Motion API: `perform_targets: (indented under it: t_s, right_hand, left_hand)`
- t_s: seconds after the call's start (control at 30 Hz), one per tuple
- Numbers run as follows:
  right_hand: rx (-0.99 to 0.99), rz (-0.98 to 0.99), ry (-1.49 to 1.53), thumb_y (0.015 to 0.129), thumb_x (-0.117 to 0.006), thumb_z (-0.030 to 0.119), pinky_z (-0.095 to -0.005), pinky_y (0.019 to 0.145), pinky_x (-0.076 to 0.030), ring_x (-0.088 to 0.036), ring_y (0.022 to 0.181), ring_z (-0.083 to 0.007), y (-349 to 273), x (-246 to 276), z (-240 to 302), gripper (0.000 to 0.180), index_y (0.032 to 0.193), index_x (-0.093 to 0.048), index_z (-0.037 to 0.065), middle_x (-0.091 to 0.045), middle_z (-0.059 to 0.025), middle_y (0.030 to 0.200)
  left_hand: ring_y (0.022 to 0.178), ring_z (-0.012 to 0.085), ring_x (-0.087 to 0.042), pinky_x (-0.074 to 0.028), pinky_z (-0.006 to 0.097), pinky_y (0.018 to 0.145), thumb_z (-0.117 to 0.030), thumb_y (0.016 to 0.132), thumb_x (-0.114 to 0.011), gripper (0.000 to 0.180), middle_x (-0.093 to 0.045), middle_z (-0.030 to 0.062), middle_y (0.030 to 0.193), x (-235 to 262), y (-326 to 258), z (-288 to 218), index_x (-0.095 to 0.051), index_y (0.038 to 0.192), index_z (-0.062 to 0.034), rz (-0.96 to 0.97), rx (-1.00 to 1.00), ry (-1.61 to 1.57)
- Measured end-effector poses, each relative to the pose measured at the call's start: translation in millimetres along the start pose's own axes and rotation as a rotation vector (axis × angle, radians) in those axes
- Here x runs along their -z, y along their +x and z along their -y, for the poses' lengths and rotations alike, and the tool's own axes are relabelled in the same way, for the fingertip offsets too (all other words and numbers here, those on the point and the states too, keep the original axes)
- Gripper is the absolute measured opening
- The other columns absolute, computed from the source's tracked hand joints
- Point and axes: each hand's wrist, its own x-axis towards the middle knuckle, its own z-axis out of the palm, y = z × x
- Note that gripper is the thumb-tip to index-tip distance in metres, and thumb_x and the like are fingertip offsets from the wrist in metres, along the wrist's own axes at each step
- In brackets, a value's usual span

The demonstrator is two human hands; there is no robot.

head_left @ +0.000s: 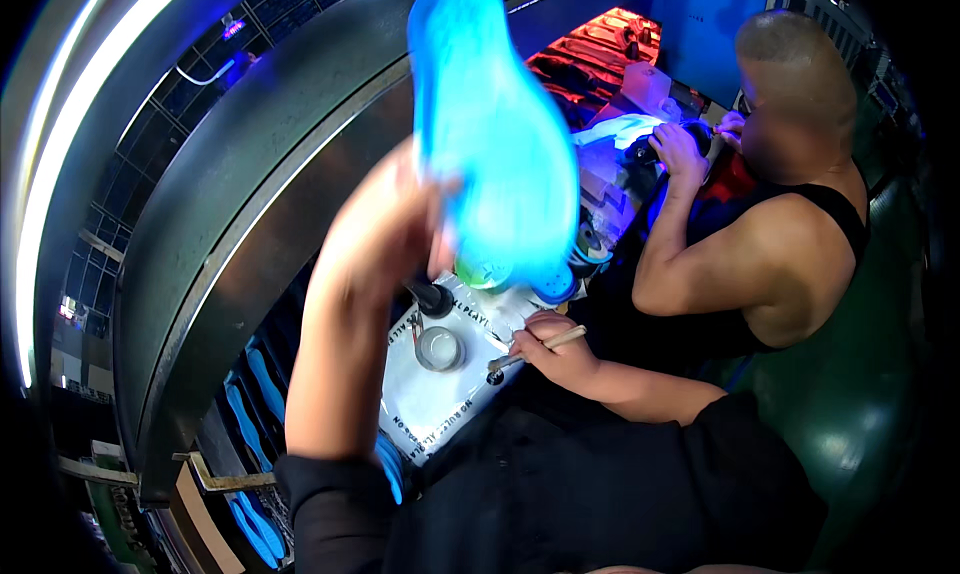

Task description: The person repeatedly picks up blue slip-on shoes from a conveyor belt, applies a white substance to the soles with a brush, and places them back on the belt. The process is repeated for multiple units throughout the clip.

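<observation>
My left hand [385, 229] is raised close to the camera and grips a shoe sole [490, 134] that glows bright blue, its toe pointing up. Lower down, my right hand [555, 344] holds a small brush [525, 352] with a pale wooden handle, its dark tip just above a white sheet [440, 399]. A small round pot [438, 348] and a black knob-like object [433, 299] stand on that sheet, left of the brush.
A curved dark metal hood [250, 204] runs along the left, with blue soles [262, 379] lined up beneath it. At the right sits another person in a black sleeveless top, whose hands [680, 149] hold a dark shoe. A red-lit rack [590, 54] lies beyond.
</observation>
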Motion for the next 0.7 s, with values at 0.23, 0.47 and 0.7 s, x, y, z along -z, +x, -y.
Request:
perform_targets:
  t_s: [0.23, 0.47, 0.7]
  right_hand:
    - [-0.156, -0.102, 0.023, 0.087, -0.060, 0.014, -0.0350, 0.056, -0.044, -0.058, 0.058, -0.0240, -4.6, 47.6, -13.9, 0.024, 0.067, -0.065, 0.002, -0.061, -0.0102, 0.061]
    - [-0.155, -0.029, 0.122, 0.089, -0.059, 0.016, -0.0340, 0.057, -0.045, -0.059, 0.058, -0.0227, -4.4, 30.0, -13.5, 0.026, 0.068, -0.065, 0.001, -0.062, -0.0102, 0.062]
    - [-0.178, 0.015, 0.163, 0.090, -0.058, 0.020, -0.0337, 0.058, -0.045, -0.059, 0.060, -0.0228, -2.4, 1.8, -10.0, 0.029, 0.069, -0.065, 0.002, -0.061, -0.0102, 0.064]
  left_hand:
    - [0.117, 0.0353, -0.053, -0.046, 0.038, 0.098, -0.024, 0.095, -0.048, 0.060, -0.040, 0.0299, 0.135, -63.7, 140.4, -19.2, -0.021, 0.142, 0.0028, 0.170, -0.027, -0.580]
    - [0.099, 0.0296, -0.061, -0.046, 0.040, 0.096, -0.033, 0.093, -0.050, 0.044, -0.062, 0.0168, 0.106, 31.9, -29.4, 77.2, -0.049, 0.128, -0.0067, -0.391, -0.078, -0.235]
    - [0.099, 0.0313, -0.057, -0.049, 0.036, 0.082, -0.006, 0.080, -0.063, 0.048, -0.055, 0.0200, 0.112, 107.5, -283.6, 158.5, -0.046, 0.124, 0.0016, -0.921, 0.238, 1.357]
